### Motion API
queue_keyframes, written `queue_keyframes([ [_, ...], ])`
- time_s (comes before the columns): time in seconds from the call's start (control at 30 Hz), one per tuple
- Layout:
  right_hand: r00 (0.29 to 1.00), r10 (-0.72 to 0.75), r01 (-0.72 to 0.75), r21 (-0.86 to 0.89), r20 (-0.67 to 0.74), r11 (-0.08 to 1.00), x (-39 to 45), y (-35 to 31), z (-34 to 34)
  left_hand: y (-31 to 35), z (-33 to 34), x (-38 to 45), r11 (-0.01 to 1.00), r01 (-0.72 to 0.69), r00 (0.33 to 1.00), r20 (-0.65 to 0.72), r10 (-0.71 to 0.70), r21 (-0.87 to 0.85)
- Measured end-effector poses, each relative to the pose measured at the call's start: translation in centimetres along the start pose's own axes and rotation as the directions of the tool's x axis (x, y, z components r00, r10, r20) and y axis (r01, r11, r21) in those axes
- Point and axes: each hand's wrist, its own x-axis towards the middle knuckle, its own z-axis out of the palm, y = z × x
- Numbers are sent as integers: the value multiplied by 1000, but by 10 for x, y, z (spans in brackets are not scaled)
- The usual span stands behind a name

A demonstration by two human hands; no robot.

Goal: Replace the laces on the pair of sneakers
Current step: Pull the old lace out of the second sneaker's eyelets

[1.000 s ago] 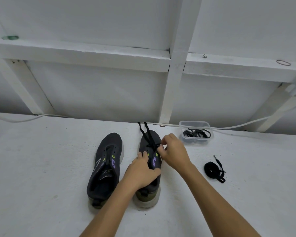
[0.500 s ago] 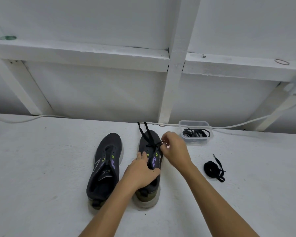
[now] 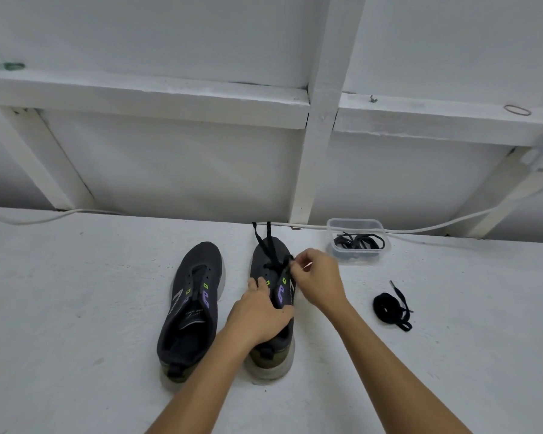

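Observation:
Two dark grey sneakers with purple and green marks stand side by side on the white table. The left sneaker has no lace. The right sneaker has a black lace through its front eyelets, with both ends trailing past the toe. My left hand grips the right sneaker at its tongue and opening. My right hand pinches a stretch of the black lace beside the right-hand eyelets. A coiled black lace lies loose to the right.
A clear plastic tub holding more black laces stands at the back right by the wall. A white cable runs along the table's back edge. White wooden framing rises behind the table.
My right hand has lifted slightly up and to the right, drawing the lace through the eyelet. My left hand stays on the sneaker.

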Motion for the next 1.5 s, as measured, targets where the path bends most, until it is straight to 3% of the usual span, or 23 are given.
queue_keyframes([
  [0.1, 981, 32, -40, -38, -190, 998, 11, 9, -18, 1, -1, 0, 1000, 3, 1000, 12, -3, 7],
  [0.17, 979, 201, -198, 68, -37, 978, 9, 8, -19, 1, -1, 0, 1000, 4, 1000, 16, -5, 13],
  [0.23, 920, 334, -375, 219, 205, 901, -1, 1, -9, 1, -1, -1, 1000, 4, 1000, 10, -5, 21],
  [0.3, 920, 292, -353, 236, 260, 905, -9, -4, 2, 2, -1, -1, 1000, 5, 1000, 5, -5, 19],
  [0.4, 969, 162, -195, 172, 187, 966, -9, -5, 8, 1, -2, -2, 1000, 4, 1000, 8, -5, 6],
  [0.47, 992, 120, -122, 151, 23, 981, -2, -2, 1, 0, -2, -2, 1000, 5, 1000, 9, -5, -4],
  [0.57, 946, 231, -182, 218, -226, 959, 11, 13, -19, 0, -2, -3, 1000, 5, 1000, 13, -5, -9],
  [0.6, 940, 280, -229, 247, -195, 942, 13, 17, -24, 0, -2, -4, 1000, 4, 1000, 11, -4, -4],
  [0.67, 939, 338, -340, 285, 59, 896, 6, 16, -21, 2, -2, -3, 1000, 6, 1000, 6, -6, 5],
  [0.73, 923, 290, -360, 301, 254, 883, -6, 9, -9, 2, -2, -3, 1000, 10, 1000, 5, -11, 8],
  [0.87, 967, 150, -218, 360, 206, 907, -17, -1, 8, 2, -1, -4, 1000, 15, 1000, 0, -15, 4],
  [1.0, 969, 95, -152, 243, 229, 958, -14, -1, 7, 1, 0, -3, 1000, 12, 1000, 1, -12, 6],
  [1.1, 985, 152, -167, 275, 77, 947, -6, 5, 0, 1, -1, -3, 1000, 8, 1000, 11, -8, 2],
  [1.17, 942, 314, -238, 419, -122, 876, 6, 8, -13, 0, -2, -3, 1000, 8, 1000, 18, -8, -1],
  [1.23, 886, 422, -281, 502, -193, 818, 14, 14, -27, -1, -1, -4, 1000, 7, 1000, 18, -7, 1],
  [1.4, 936, 322, -350, 302, 140, 887, -3, 13, -19, 1, -1, -1, 1000, 11, 1000, 12, -11, 26],
  [1.5, 953, 219, -273, 281, 210, 920, -18, 9, -4, 0, 0, -1, 1000, 17, 1000, 8, -17, 25],
])
